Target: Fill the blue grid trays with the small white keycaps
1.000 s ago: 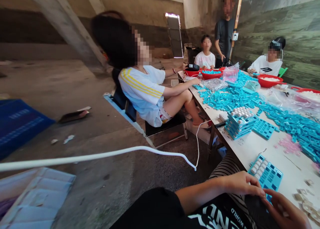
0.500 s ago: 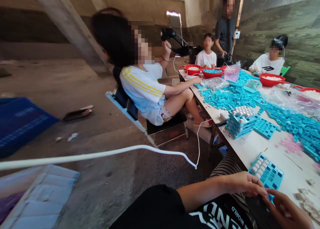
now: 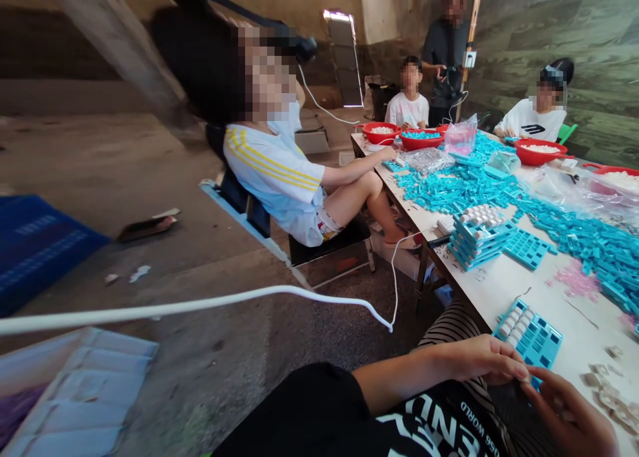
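Note:
My left hand and my right hand meet above my lap at the table's near edge. Their fingertips are pinched together, and whatever is between them is too small or hidden to make out. Just beyond them lies a blue plastic tray with square slots; white key-like caps fill rows at its left side. Loose whitish pieces are scattered on the table to the right of my right hand.
A stack of blue trays topped with white caps stands farther along the table. Behind it spreads a heap of blue parts. Red bowls line the far side. A seated person is at left; a white cable crosses in front.
The seated person at left has raised the black headgear from in front to above the head. My hands stay together with fingertips pinched; the view has shifted slightly.

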A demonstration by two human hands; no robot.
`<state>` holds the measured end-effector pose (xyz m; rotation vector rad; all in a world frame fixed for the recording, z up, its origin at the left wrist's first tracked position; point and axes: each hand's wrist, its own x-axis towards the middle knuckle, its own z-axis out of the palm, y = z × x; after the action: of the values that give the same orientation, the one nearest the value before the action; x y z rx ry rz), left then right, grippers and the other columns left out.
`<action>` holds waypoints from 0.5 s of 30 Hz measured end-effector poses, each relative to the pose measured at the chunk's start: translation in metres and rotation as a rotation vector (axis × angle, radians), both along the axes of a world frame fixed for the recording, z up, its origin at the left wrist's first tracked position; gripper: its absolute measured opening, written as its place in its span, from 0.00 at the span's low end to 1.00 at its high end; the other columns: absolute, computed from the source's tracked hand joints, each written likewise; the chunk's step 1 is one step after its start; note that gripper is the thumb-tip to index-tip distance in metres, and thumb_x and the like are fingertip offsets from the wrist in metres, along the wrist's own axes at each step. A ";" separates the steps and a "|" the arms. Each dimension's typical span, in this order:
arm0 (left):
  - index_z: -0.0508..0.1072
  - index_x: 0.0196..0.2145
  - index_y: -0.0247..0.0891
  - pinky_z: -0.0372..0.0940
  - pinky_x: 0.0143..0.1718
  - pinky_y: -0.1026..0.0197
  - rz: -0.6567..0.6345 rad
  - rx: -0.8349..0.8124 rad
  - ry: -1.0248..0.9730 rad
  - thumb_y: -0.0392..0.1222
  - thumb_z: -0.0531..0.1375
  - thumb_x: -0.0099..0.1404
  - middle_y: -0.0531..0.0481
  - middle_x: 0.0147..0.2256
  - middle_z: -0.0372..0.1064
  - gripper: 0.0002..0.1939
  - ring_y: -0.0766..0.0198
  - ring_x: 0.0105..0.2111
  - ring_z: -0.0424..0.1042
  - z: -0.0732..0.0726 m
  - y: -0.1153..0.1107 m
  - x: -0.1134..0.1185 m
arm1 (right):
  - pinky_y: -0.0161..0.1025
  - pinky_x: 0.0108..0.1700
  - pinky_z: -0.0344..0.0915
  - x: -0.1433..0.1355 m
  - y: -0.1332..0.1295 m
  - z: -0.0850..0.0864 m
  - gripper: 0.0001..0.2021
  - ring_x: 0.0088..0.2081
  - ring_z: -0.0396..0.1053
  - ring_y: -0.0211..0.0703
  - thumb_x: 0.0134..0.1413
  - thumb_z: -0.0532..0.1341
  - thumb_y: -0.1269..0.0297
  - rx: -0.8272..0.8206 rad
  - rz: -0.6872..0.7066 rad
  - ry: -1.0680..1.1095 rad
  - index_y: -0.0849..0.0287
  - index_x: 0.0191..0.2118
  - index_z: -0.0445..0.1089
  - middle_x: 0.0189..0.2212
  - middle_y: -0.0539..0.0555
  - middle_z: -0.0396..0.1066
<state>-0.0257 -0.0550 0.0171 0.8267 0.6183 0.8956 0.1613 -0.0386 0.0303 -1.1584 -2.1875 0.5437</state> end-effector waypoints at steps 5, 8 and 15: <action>0.70 0.25 0.34 0.39 0.23 0.63 0.008 -0.012 0.007 0.50 0.65 0.48 0.60 0.15 0.53 0.16 0.75 0.17 0.48 0.002 -0.001 0.000 | 0.23 0.25 0.67 0.007 0.008 -0.006 0.18 0.23 0.71 0.35 0.45 0.61 0.47 0.049 0.054 -0.032 0.54 0.35 0.75 0.23 0.47 0.74; 0.70 0.25 0.34 0.39 0.23 0.64 0.016 -0.021 -0.002 0.49 0.65 0.49 0.60 0.16 0.54 0.15 0.76 0.17 0.49 0.004 -0.002 0.000 | 0.24 0.24 0.67 0.010 0.012 -0.009 0.17 0.22 0.71 0.36 0.44 0.61 0.47 0.047 0.093 -0.053 0.54 0.35 0.75 0.23 0.48 0.74; 0.71 0.25 0.33 0.41 0.24 0.64 0.029 -0.084 0.057 0.45 0.64 0.52 0.59 0.17 0.54 0.11 0.75 0.20 0.50 0.007 -0.002 0.000 | 0.25 0.24 0.68 0.003 0.003 -0.003 0.19 0.24 0.72 0.37 0.43 0.60 0.43 -0.001 -0.010 -0.004 0.54 0.33 0.75 0.24 0.48 0.74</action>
<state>-0.0256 -0.0572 0.0242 0.7714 0.7144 0.8694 0.1641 -0.0361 0.0270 -1.1715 -2.1844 0.5389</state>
